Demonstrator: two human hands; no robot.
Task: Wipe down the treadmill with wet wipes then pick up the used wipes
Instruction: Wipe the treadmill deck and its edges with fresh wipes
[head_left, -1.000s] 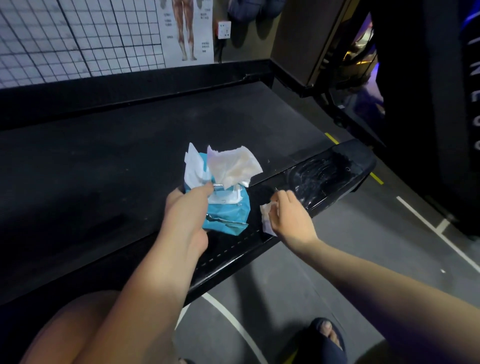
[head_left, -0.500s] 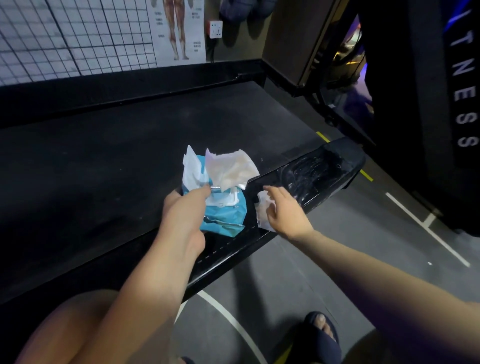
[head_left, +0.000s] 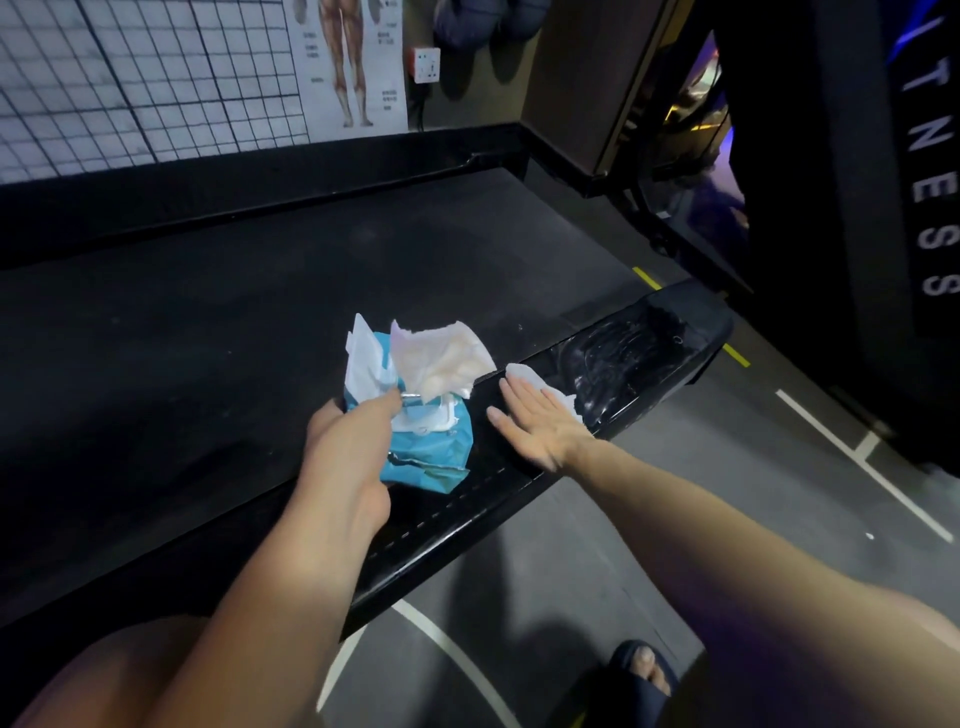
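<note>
**Wipe Pressed Flat on Treadmill Side Rail**

A black treadmill is seen across the middle of the view, with its wide belt bounded on the near side by a glossy side rail. Wet streaks are visible on the far end of that rail. Behind the belt, a white grid panel, an anatomy poster and a wall socket are fixed to the wall. At right, a dark column bearing pale letters is set on a grey floor marked with white lines. A sandalled foot is placed on the floor near the bottom edge.

A teal wipe pack is held at the near edge of the belt, just beside the rail. Crumpled sheets stick up from its top, and part of the belt behind is hidden by them. The near side of the pack is covered by the left hand, whose fingers are curled round it, with one finger laid across the top by the white flap.

The right hand is spread flat, fingers straight and together, and is pressed palm-down on a white wipe lying on the rail. Only the wipe's edges are shown beyond the fingertips and along the hand's far side.
</note>
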